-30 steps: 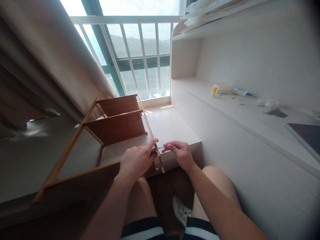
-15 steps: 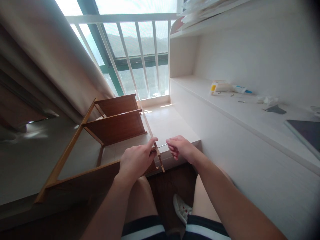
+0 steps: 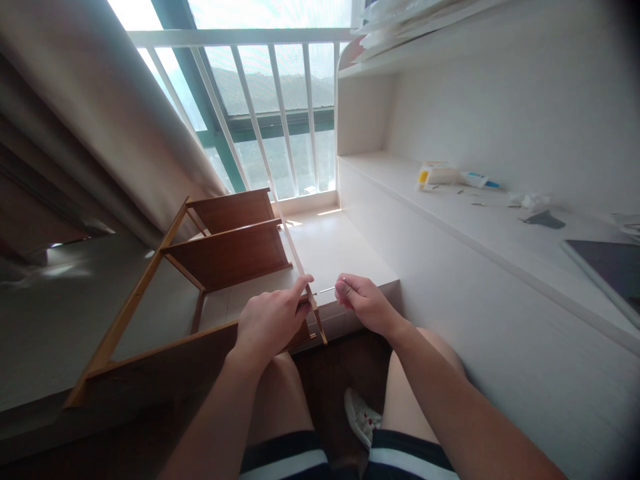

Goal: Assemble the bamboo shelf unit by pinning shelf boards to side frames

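Observation:
A wooden shelf rack (image 3: 227, 257) with brown panels and lighter rails lies tilted on the left. My left hand (image 3: 273, 320) is closed around its near right corner, where a panel meets the slim post (image 3: 295, 250); thumb and forefinger lie along the post. In my right hand (image 3: 363, 300), fingers are pinched on a thin metal hex key (image 3: 327, 289), its shaft pointing left at the post. A small screw head (image 3: 315, 294) seems to stick out of the post by the shaft's tip; whether they touch I cannot tell.
On the white ledge (image 3: 450, 220) at right lie a glue tube (image 3: 480, 179), several small screws, a crumpled plastic bag (image 3: 530, 200), a grey flat piece (image 3: 545, 220) and a tablet (image 3: 607, 267). A curtain (image 3: 115, 120) hangs left; a white railing (image 3: 250, 37) crosses the window.
My right hand has turned at the wrist and shifted slightly right, with its fingers curled differently on the hex key. My left hand keeps its hold on the rack.

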`<state>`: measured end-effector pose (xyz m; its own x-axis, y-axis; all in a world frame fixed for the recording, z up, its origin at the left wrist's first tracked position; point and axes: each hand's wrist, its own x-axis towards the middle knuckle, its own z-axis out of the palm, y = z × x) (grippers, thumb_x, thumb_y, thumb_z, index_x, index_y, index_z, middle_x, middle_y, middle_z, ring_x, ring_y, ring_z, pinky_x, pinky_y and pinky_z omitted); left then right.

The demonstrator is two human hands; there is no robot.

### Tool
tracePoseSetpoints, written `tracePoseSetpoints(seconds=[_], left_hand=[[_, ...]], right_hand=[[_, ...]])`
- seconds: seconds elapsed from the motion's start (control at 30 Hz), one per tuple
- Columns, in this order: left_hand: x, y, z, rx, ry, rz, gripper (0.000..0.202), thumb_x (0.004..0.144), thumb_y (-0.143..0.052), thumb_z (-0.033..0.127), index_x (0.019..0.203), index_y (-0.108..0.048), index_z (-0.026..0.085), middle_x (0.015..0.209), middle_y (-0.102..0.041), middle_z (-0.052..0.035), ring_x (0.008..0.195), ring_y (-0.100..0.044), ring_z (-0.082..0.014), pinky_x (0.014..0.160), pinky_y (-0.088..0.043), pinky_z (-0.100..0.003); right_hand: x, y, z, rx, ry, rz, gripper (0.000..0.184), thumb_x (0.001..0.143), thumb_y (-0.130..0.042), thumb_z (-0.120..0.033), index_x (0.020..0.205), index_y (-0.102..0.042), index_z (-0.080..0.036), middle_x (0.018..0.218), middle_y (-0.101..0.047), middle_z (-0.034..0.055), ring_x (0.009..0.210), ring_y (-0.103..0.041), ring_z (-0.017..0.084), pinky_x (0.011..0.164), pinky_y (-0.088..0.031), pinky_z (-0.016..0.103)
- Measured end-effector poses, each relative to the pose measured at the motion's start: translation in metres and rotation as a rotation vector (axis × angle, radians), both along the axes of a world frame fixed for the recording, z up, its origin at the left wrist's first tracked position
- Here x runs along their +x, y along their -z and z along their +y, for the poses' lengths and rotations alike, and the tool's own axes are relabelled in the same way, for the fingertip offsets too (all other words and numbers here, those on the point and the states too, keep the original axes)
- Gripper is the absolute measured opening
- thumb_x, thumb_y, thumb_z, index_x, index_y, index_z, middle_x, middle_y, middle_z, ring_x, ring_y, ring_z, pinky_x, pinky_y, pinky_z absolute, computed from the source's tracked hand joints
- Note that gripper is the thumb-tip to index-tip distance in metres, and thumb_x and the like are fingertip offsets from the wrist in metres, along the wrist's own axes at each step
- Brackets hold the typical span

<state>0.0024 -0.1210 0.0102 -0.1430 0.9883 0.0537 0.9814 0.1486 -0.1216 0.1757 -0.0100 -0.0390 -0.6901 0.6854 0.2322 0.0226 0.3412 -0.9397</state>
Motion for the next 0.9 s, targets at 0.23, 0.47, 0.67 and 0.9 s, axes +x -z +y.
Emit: tracePoseSetpoints(seconds=[0.23, 0.47, 0.67, 0.9], left_hand=[[0.0, 0.002, 0.0, 0.021, 0.007, 0.01, 0.043, 0.093, -0.04, 0.048, 0.134, -0.038, 0.041, 0.087, -0.073, -0.0032, 0.076, -0.07, -0.0318, 0.061, -0.045, -0.034], [-0.001, 0.001, 0.001, 0.021, 0.013, 0.017, 0.041, 0.093, -0.039, 0.048, 0.133, -0.039, 0.04, 0.086, -0.073, -0.0035, 0.076, -0.07, -0.0314, 0.061, -0.044, -0.033], [-0.001, 0.0, 0.0, 0.017, 0.021, 0.006, 0.041, 0.093, -0.04, 0.047, 0.134, -0.038, 0.039, 0.089, -0.074, -0.0041, 0.077, -0.07, -0.0312, 0.062, -0.044, -0.034], [-0.001, 0.0, 0.001, 0.02, 0.021, 0.023, 0.041, 0.093, -0.039, 0.048, 0.133, -0.038, 0.039, 0.084, -0.074, -0.0038, 0.075, -0.07, -0.0324, 0.059, -0.045, -0.034]], right_hand=[[-0.006, 0.009, 0.0, 0.091, 0.007, 0.019, 0.037, 0.097, -0.044, -0.043, 0.071, -0.053, -0.018, 0.062, -0.044, -0.0029, 0.059, -0.041, 0.012, 0.06, -0.034, 0.025], [-0.011, 0.018, 0.003, 0.142, 0.028, 0.115, 0.032, 0.097, -0.046, -0.039, 0.073, -0.054, -0.018, 0.066, -0.049, -0.0012, 0.063, -0.044, 0.012, 0.064, -0.036, 0.026], [-0.013, 0.026, 0.009, 0.33, 0.017, 0.158, 0.026, 0.097, -0.043, -0.033, 0.078, -0.055, -0.019, 0.073, -0.053, 0.0018, 0.069, -0.048, 0.015, 0.068, -0.038, 0.028], [-0.009, 0.016, 0.013, 0.344, 0.0, -0.032, 0.034, 0.096, -0.044, -0.038, 0.068, -0.049, -0.019, 0.063, -0.046, -0.0015, 0.06, -0.041, 0.012, 0.061, -0.032, 0.027]])
